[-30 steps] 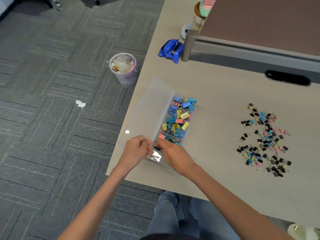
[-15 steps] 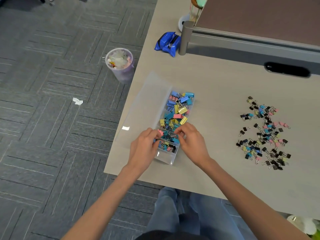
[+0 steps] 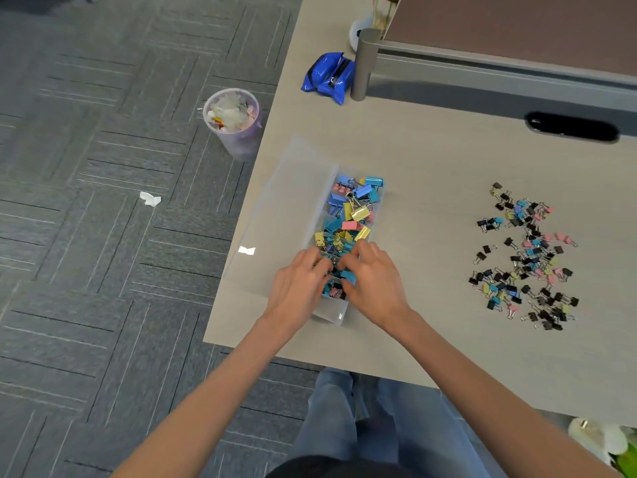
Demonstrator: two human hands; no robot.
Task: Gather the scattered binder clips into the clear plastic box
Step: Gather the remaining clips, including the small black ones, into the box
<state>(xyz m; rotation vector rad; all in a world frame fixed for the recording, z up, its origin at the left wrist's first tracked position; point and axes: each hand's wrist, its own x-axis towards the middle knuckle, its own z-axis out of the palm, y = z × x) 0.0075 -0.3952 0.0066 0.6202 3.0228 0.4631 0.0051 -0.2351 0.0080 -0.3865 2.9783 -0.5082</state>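
The clear plastic box (image 3: pixel 336 315) lies on the desk near its left edge, with its lid (image 3: pixel 286 215) folded open to the left. Large blue, yellow and pink binder clips (image 3: pixel 356 210) fill it. Both hands are in the box's near part. My left hand (image 3: pixel 298 288) curls its fingers around dark clips at the middle. My right hand (image 3: pixel 377 284) pinches a blue clip between thumb and fingers, its fingertips meeting the left hand's. A loose pile of small scattered binder clips (image 3: pixel 527 260) lies on the desk well to the right.
A blue pouch (image 3: pixel 327 77) lies at the back beside a grey post (image 3: pixel 363 63) of the desk partition. A cable slot (image 3: pixel 572 127) is at the back right. A bin (image 3: pixel 232 120) and a paper scrap (image 3: pixel 150 199) are on the carpet left of the desk edge.
Both hands have moved from the box's near end up along it into the clips, and their fingertips have come together.
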